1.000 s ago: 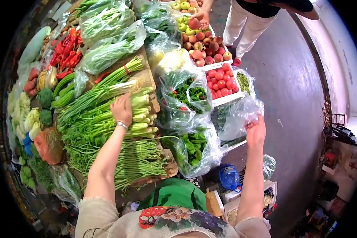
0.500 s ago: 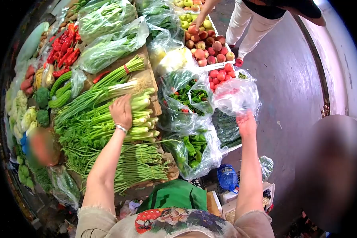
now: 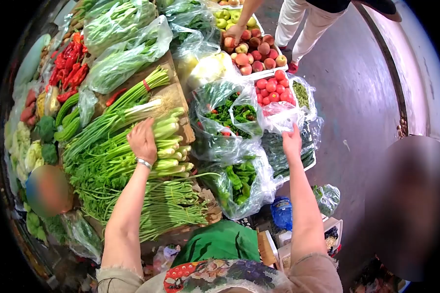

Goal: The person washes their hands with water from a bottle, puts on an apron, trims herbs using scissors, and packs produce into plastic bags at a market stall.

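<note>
My left hand [image 3: 143, 140] rests on the bunches of celery [image 3: 168, 139], its fingers lying over the stalks. Above it is a bundle of spring onions [image 3: 132, 115], and below it spread long green beans [image 3: 176, 202]. Out to the right, my right hand [image 3: 292, 140] has its fingers closed at the edge of a thin clear plastic bag [image 3: 280, 119]. The bag hangs by the near side of a box of red tomatoes [image 3: 274, 91]. Under this hand are dark green vegetables in plastic wrap [image 3: 286, 155].
Another person's hand [image 3: 234, 33] reaches into a box of peaches [image 3: 254, 51]. Bags of green peppers [image 3: 242, 180] and mixed chillies [image 3: 232, 115] lie between my arms. Red peppers [image 3: 71, 63] sit far left. A blue plastic bottle [image 3: 281, 213] stands near my right forearm.
The plastic bag, earlier puffed out over the tomatoes, has sunk lower, uncovering them. My right hand has turned and shifted left slightly. The other person's hand has moved down onto the peaches.
</note>
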The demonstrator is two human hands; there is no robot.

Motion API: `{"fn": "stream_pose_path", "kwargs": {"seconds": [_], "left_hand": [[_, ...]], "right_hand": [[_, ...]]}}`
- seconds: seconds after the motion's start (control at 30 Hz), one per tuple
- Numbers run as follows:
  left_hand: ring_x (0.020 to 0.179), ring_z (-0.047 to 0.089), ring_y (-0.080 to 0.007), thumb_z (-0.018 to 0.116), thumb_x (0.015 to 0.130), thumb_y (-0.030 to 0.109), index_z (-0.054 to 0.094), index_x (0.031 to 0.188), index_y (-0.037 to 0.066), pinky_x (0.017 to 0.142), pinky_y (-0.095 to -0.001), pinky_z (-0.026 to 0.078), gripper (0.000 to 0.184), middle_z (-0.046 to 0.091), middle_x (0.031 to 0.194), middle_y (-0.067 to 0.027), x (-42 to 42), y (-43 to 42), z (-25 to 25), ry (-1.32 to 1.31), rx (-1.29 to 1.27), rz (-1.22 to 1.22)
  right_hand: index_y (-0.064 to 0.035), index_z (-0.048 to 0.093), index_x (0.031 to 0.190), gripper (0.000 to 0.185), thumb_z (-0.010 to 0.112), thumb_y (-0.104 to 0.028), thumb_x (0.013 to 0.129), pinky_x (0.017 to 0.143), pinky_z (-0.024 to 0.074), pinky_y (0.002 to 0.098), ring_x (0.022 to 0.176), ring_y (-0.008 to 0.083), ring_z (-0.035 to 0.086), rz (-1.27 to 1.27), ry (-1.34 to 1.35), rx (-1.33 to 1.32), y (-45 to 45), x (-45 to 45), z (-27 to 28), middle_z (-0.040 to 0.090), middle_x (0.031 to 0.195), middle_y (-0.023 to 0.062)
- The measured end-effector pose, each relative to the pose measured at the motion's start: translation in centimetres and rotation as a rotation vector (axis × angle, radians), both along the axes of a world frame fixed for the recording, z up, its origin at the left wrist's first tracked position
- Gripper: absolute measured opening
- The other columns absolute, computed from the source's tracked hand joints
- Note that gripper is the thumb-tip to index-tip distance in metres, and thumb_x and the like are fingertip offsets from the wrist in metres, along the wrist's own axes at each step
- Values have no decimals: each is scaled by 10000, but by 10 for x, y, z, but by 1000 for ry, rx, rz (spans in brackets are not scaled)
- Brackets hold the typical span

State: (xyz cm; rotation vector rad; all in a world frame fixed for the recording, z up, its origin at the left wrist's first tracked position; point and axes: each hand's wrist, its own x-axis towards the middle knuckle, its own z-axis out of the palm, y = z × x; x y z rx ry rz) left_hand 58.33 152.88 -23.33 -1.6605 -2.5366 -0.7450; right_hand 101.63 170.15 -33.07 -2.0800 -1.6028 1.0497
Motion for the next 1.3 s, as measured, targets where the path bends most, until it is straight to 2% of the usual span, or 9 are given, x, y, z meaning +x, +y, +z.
{"fn": "stream_pose_path", "kwargs": {"seconds": [0.07, 0.13, 0.33, 0.77, 0.83, 1.03, 1.1, 1.23, 1.3], "left_hand": [[1100, 548, -262, 388, 935, 282, 668, 1105, 143, 944, -385, 326, 356, 656, 1132, -59, 0, -1, -1, -9, 2, 0], [1101, 550, -263, 384, 940, 294, 672, 1098, 138, 944, -386, 328, 364, 659, 1129, -56, -1, 0, -2, -12, 6, -1], [1054, 579, -253, 411, 940, 249, 683, 1065, 123, 917, -366, 361, 324, 670, 1100, -52, -1, 0, -2, 59, 42, -31], [1073, 559, -262, 378, 969, 257, 676, 1070, 93, 947, -379, 365, 355, 662, 1095, -77, 1, 0, 0, 51, 3, -8], [1071, 559, -263, 378, 969, 264, 676, 1069, 93, 949, -380, 364, 359, 662, 1093, -79, 1, 0, -2, 33, 8, -10], [1066, 570, -248, 419, 937, 241, 681, 1055, 110, 925, -364, 349, 316, 672, 1081, -65, 0, 0, -3, 12, 49, -13], [1063, 571, -249, 423, 936, 237, 680, 1051, 109, 924, -364, 352, 309, 672, 1078, -67, -1, 0, -3, 14, 43, -8], [1057, 573, -244, 425, 937, 236, 681, 1055, 121, 920, -363, 354, 305, 672, 1085, -53, 2, 1, 0, 24, 49, 0], [1055, 574, -244, 424, 937, 237, 681, 1057, 121, 917, -363, 355, 306, 672, 1084, -52, 3, 1, 0, 19, 59, -3]], "right_hand": [[-52, 256, 1454, 679, 567, -122, 855, 567, 474, 282, 607, 140, 574, -76, 561, -109, 1, -37, 39, 630, 749, 112], [-88, 232, 1475, 689, 562, -93, 870, 451, 376, 228, 463, 86, 444, -25, 622, -192, 4, -67, 57, 547, 590, 28], [-96, 212, 1483, 727, 575, -103, 854, 390, 323, 254, 431, 84, 406, 20, 697, -259, 8, -126, 76, 462, 537, -2], [-40, 221, 1473, 781, 586, -89, 784, 448, 399, 282, 502, 116, 491, 1, 699, -290, -2, -134, 68, 541, 649, 50], [-44, 227, 1466, 730, 578, -78, 827, 363, 322, 243, 471, 79, 436, 2, 725, -258, -4, -134, 68, 490, 641, 13], [-45, 268, 1457, 702, 581, -103, 831, 427, 365, 244, 491, 75, 446, 108, 641, -221, -22, -119, 78, 509, 656, 4], [-37, 345, 1424, 670, 597, -152, 814, 537, 465, 285, 552, 135, 560, 217, 503, -285, -47, -105, 80, 637, 807, 95], [-64, 388, 1396, 537, 556, -164, 895, 510, 504, 268, 561, 130, 623, 357, 455, -801, -130, -59, 80, 647, 705, 89], [-36, 447, 1346, 574, 583, -319, 866, 737, 534, 377, 760, 269, 676, 673, 203, -705, -184, -23, 63, 675, 845, 179]]}}
